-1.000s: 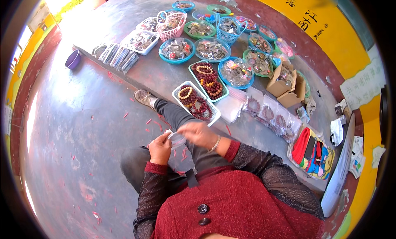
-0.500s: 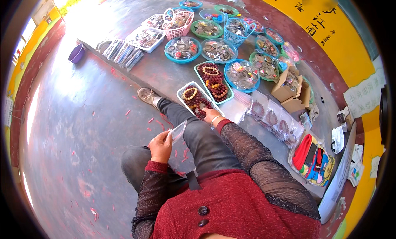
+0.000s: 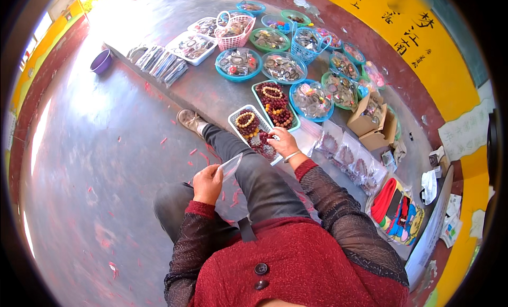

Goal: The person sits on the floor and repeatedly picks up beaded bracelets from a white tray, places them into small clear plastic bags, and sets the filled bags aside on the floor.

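Note:
My left hand (image 3: 208, 183) pinches a clear plastic bag (image 3: 232, 166) by its edge, above my bent leg. My right hand (image 3: 284, 143) is closed on a dark red bead bracelet (image 3: 263, 141) at the near right end of a white basket (image 3: 237, 132). The lower beads hang over or rest in the basket; which one I cannot tell. More dark red bracelets and a pale yellow bead bracelet (image 3: 245, 118) lie at its far end. Beside it, a light green basket (image 3: 292, 128) holds similar dark red bracelets, with pale and orange ones among them.
Behind stand several round trays of bagged trinkets, a pink basket (image 3: 233, 41) and a blue basket (image 3: 307, 55). To the right are open cardboard boxes (image 3: 377, 139), bagged bracelets (image 3: 346, 156) and colourful cloth (image 3: 396, 209). A purple bowl (image 3: 101, 62) sits far left.
My right hand has moved up and slightly right from inside the white basket, and the bracelet now shows between its fingers. My left hand keeps the bag in nearly the same place.

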